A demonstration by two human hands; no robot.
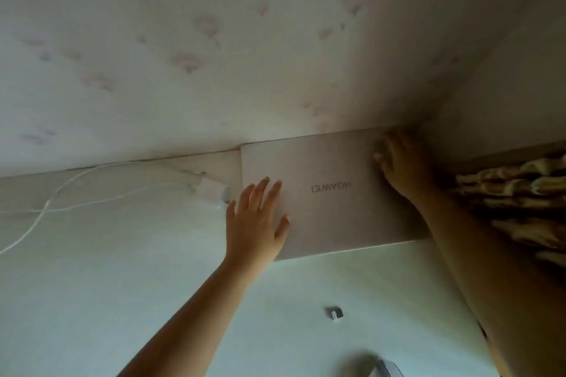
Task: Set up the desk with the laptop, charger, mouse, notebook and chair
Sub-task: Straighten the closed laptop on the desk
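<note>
A closed silver laptop [330, 193] lies flat on the white desk [122, 269], pushed against the back wall near the right corner, its logo upside down to me. My left hand [255, 217] rests flat on the lid's near-left corner, fingers spread. My right hand [398, 162] presses on the lid's far-right edge, fingers spread. A white charger brick [214, 191] lies just left of the laptop, its white cable [46, 208] looping away across the desk to the left.
A small white plug-like piece [334, 313] lies on the desk in front of the laptop. A patterned curtain or cloth [520, 199] hangs at the right edge. A blurred grey object [376, 367] sits at the bottom edge. The wall [214, 40] behind has faint pink marks.
</note>
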